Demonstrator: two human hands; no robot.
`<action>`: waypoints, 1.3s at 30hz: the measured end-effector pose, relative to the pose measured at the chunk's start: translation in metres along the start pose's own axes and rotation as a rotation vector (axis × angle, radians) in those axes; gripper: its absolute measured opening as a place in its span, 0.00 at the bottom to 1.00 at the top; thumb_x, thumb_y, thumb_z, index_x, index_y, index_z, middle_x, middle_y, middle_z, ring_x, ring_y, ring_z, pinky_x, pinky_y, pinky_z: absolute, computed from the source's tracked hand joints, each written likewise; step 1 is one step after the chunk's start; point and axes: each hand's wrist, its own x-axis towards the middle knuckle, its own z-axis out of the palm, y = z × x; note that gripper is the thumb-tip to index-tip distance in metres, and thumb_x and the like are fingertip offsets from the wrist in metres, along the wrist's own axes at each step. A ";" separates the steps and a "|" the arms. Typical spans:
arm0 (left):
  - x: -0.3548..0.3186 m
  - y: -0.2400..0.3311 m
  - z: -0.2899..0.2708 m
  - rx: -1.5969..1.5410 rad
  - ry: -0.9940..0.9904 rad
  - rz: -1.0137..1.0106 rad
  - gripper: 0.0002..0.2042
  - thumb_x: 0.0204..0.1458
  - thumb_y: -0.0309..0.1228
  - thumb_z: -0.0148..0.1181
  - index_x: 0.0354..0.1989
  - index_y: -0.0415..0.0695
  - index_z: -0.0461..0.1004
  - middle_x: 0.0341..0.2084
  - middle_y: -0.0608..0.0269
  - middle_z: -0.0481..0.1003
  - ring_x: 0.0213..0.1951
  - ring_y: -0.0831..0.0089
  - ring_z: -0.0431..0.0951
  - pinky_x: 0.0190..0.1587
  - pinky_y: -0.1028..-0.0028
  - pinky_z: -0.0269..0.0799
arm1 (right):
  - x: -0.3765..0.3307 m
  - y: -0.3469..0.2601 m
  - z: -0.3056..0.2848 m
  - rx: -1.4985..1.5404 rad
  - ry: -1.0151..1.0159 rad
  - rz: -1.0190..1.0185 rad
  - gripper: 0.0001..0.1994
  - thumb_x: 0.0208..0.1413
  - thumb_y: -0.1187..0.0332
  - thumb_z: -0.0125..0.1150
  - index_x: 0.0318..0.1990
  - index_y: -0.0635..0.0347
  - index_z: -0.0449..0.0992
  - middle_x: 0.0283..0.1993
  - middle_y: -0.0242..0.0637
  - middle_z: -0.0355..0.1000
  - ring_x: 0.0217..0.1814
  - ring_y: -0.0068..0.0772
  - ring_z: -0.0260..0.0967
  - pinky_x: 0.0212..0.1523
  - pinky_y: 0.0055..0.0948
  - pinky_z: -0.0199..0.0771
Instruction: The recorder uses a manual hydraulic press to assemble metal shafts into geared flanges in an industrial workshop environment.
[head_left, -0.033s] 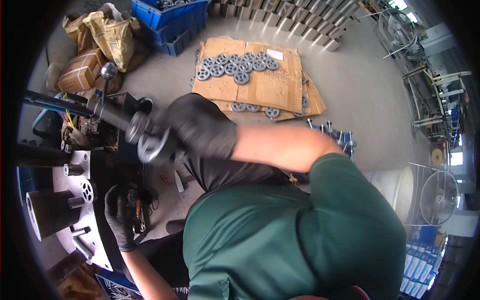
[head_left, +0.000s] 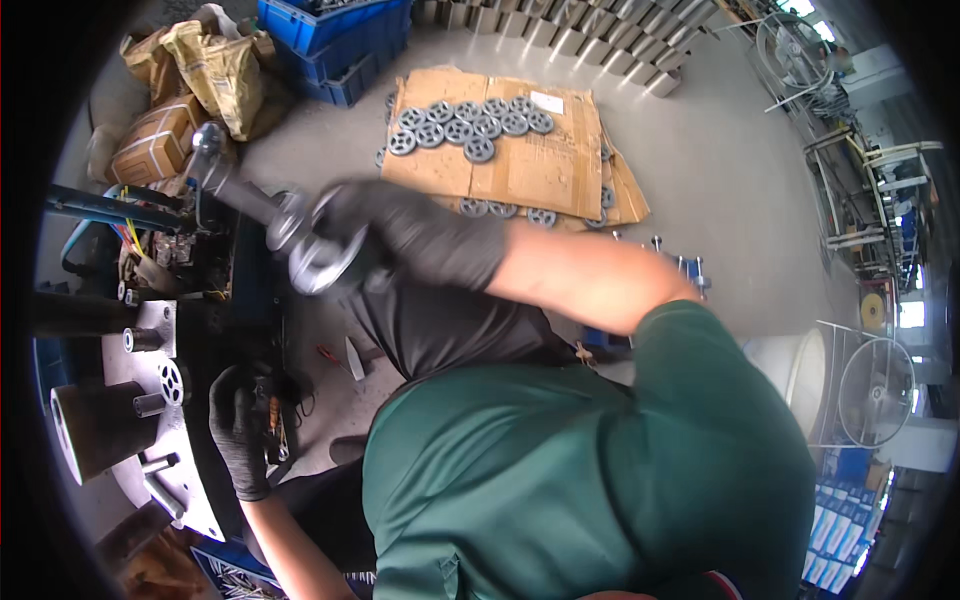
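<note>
My right hand, in a dark glove, is closed and blurred by motion at the lever assembly of a machine. A shiny ring and a shaft ending in a ball knob stick out to its left. What the fingers wrap round is mostly hidden. Lower left, my left hand, also gloved, has its fingers curled beside the machine's metal plate; anything inside them is hidden. Near it, a small spoked wheel stands against the plate, by a short metal tube.
Several grey spoked wheels lie on flattened cardboard on the floor. Blue crates, sacks and a carton stand far left. A red-handled tool lies below my right arm. Rows of metal tubes stand at the back.
My right hand has shifted up and to the right, and the ring has moved with it. The ball knob has swung slightly left. My left hand has stayed in place.
</note>
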 end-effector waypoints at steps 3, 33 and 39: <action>0.009 0.030 0.012 -0.350 -0.092 -0.322 0.13 0.64 0.25 0.59 0.55 0.37 0.76 0.48 0.55 0.80 0.49 0.65 0.81 0.56 0.68 0.74 | -0.054 -0.059 -0.068 -0.398 0.231 -0.161 0.24 0.58 0.64 0.57 0.59 0.67 0.76 0.42 0.38 0.79 0.45 0.28 0.80 0.39 0.23 0.84; 0.003 0.006 0.084 -0.262 -0.754 -0.344 0.18 0.56 0.21 0.59 0.57 0.36 0.72 0.46 0.49 0.77 0.47 0.55 0.79 0.53 0.63 0.76 | -0.644 0.065 -0.331 -0.116 1.652 1.362 0.15 0.64 0.62 0.47 0.33 0.57 0.79 0.34 0.52 0.78 0.28 0.49 0.75 0.34 0.53 0.75; -0.009 -0.019 0.073 -0.081 -0.846 -0.171 0.22 0.44 0.18 0.58 0.51 0.35 0.73 0.49 0.49 0.74 0.56 0.54 0.74 0.60 0.63 0.70 | -0.594 0.068 -0.308 0.016 1.645 1.366 0.25 0.68 0.60 0.53 0.68 0.63 0.66 0.55 0.59 0.78 0.52 0.59 0.80 0.53 0.60 0.80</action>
